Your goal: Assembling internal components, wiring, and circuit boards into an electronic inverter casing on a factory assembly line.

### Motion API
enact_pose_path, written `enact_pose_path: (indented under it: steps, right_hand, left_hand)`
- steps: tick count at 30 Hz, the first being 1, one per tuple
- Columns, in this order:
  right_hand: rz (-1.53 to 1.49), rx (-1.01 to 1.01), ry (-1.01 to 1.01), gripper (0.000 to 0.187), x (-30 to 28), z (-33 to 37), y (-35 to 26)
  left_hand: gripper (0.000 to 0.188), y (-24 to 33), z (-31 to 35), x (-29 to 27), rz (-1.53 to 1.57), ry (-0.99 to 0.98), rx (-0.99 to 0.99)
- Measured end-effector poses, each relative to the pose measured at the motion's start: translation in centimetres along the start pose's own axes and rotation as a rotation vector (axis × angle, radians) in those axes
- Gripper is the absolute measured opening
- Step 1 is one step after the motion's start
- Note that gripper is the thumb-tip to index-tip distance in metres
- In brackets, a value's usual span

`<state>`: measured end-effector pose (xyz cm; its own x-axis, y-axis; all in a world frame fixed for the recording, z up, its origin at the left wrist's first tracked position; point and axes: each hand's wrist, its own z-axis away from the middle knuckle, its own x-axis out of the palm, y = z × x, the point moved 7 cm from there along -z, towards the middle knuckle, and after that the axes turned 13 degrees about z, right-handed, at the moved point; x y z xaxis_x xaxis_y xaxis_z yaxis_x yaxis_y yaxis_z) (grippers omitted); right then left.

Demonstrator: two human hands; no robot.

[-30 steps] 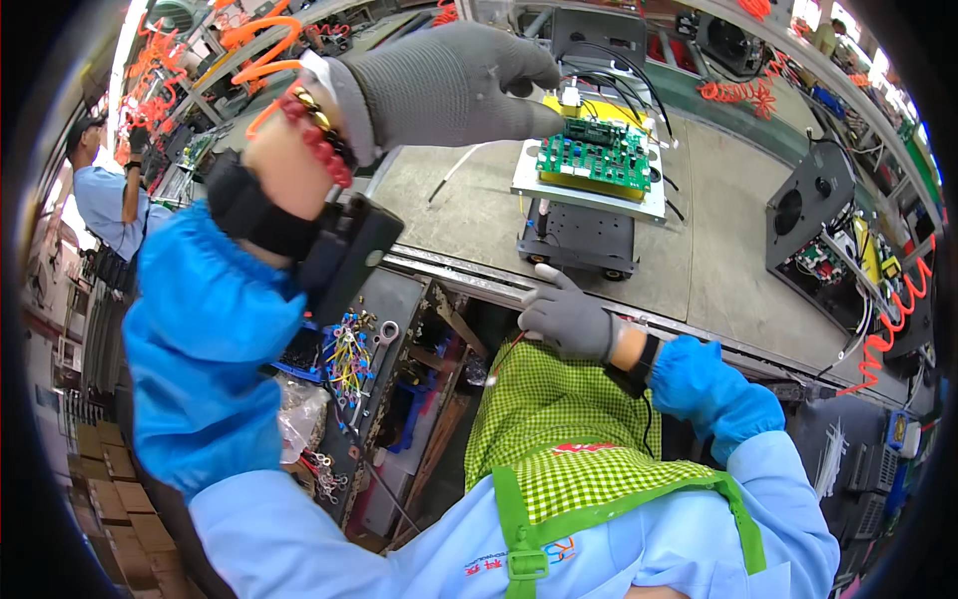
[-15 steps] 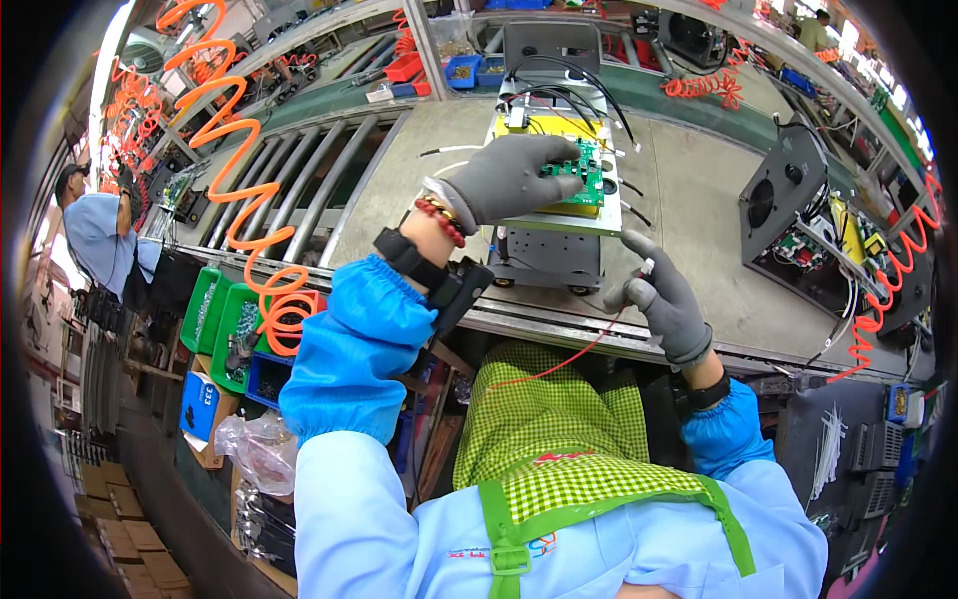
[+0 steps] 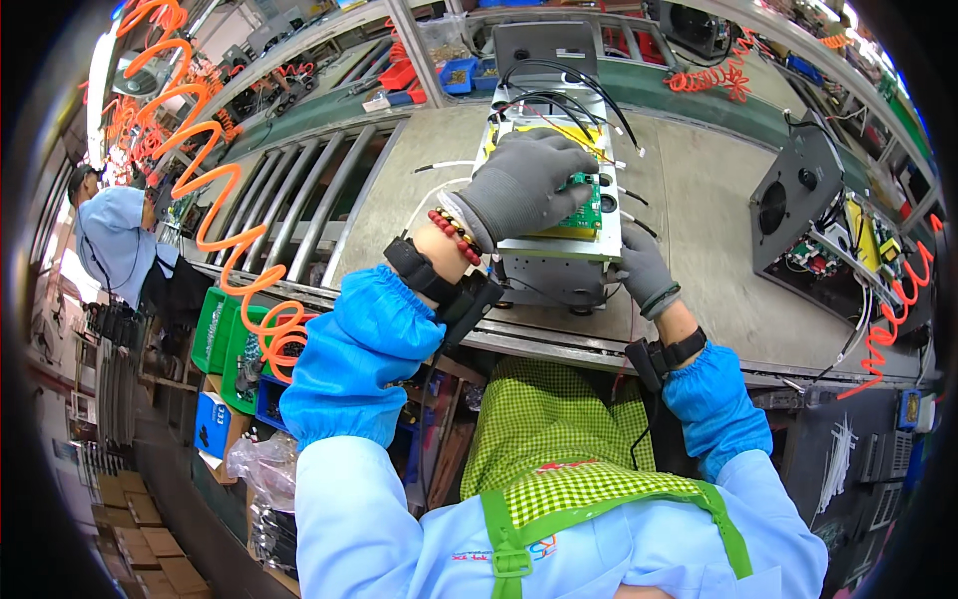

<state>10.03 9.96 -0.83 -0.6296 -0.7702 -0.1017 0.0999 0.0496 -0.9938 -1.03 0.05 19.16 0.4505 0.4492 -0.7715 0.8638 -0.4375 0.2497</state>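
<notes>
In the middle of the bench stands an open electrical unit with a white metal plate [image 3: 559,246] on top and a grey casing [image 3: 549,280] below. A green circuit board [image 3: 589,212] lies over a yellow sheet on this plate. My left hand [image 3: 534,185], in a grey glove, is closed over the board from the left, covering much of it. My gloved right hand [image 3: 644,268] is at the plate's near right corner, its fingertips hidden behind the edge. Whether it holds anything does not show. Black cables [image 3: 569,70] arch over the unit's far end.
A second unit [image 3: 798,205] with a fan stands at the right. Metal rollers [image 3: 309,200] adjoin the bench on the left, where an orange coiled hose [image 3: 225,200] hangs. Green parts bins [image 3: 212,329] sit lower left. A co-worker [image 3: 115,235] is at far left.
My left hand has shifted right over the board, its fingers more curled. My right hand, which pinched a small white connector on a red wire, has moved in to the plate's near corner.
</notes>
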Motion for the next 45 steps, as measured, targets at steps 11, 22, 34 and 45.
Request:
enact_pose_path:
  steps: [11,22,34,45]
  right_hand:
    - [-0.389,-0.281,0.068,0.038,1.3,-1.4,-1.0]
    - [-0.191,-0.202,-0.024,0.032,0.4,-3.2,-0.5]
    - [0.412,-0.161,-0.168,0.057,-2.4,0.4,1.8]
    - [0.503,0.197,-0.415,0.072,-1.3,6.5,4.9]
  left_hand:
    - [0.027,-0.7,-3.8,3.2,-0.104,-0.424,-0.08]
    - [0.025,-4.2,-3.5,10.6,-0.433,-0.788,-0.235]
    - [0.021,-1.1,-6.9,5.9,-0.386,-0.5,-0.202]
    - [0.034,2.7,7.5,-7.3,-0.045,0.464,-0.211]
